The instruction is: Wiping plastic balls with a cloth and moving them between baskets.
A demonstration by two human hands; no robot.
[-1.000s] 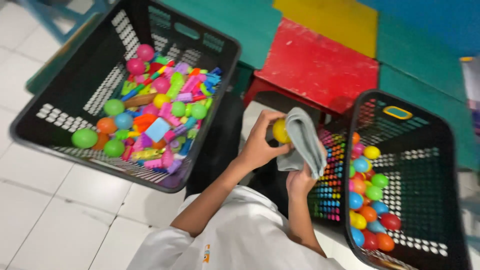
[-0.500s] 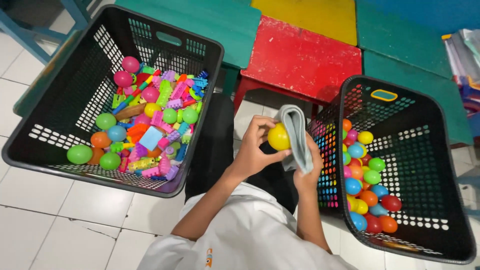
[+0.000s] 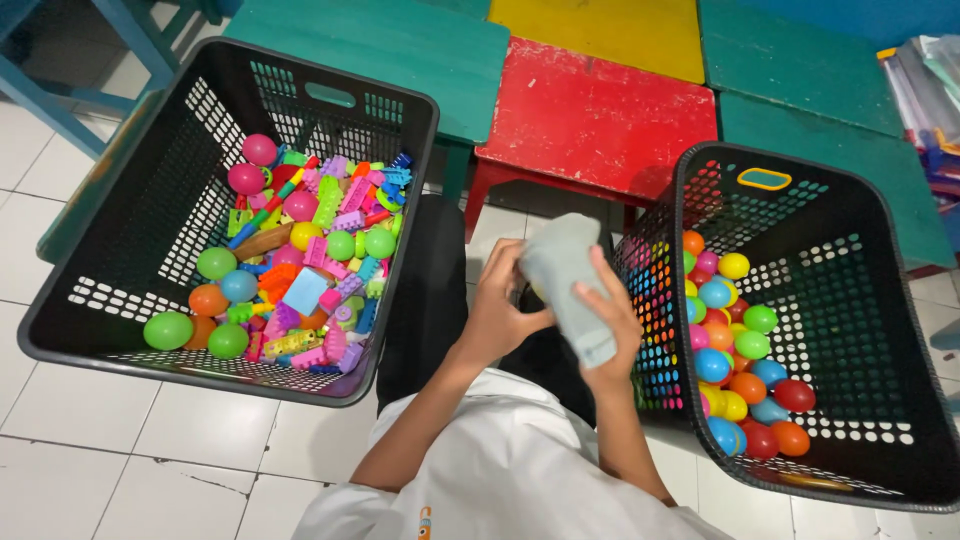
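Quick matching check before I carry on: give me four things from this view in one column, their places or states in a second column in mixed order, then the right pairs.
Things:
1. grey cloth
2. left basket
3. right basket
4. red stool

Places or states:
A. holds only coloured balls
B. stands beyond the hands, between the two baskets
C. held in both hands, left hand and right hand
D. holds balls mixed with plastic building blocks

Pairs: 1-C, 2-D, 3-A, 4-B

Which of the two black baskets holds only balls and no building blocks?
The basket on the person's right: it holds only coloured balls. The left basket mixes balls with plastic blocks.
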